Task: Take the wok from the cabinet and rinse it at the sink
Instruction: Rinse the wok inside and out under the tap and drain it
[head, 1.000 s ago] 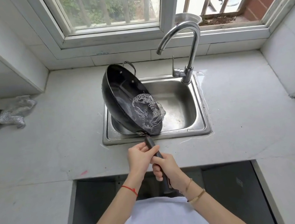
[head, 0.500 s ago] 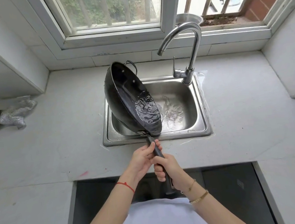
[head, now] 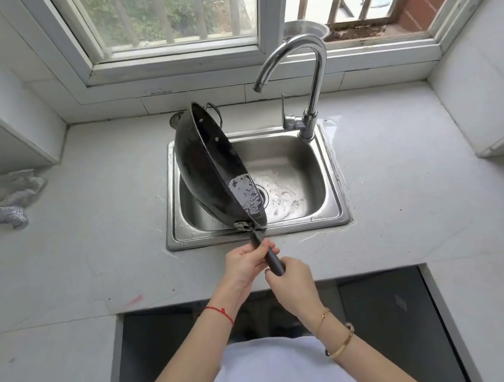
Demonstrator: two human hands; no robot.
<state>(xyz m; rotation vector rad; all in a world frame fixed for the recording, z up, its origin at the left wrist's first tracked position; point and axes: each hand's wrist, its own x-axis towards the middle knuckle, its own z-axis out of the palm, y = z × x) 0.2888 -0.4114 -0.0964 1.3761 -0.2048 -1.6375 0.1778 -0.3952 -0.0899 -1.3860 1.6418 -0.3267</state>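
- Wok [head: 210, 167]: tilted steeply on edge over the left of the sink [head: 335, 212] (a little water pooled inside).
- Left hand [head: 243, 265], right hand [head: 290, 280]: both curled round the wok's handle [head: 269, 256].

**No legible writing**

A small dark line of marks sits on the white window sill ledge [head: 161, 91], left of the curved chrome faucet [head: 310, 83]; it is too small and blurred to read. Nothing else bears readable text.
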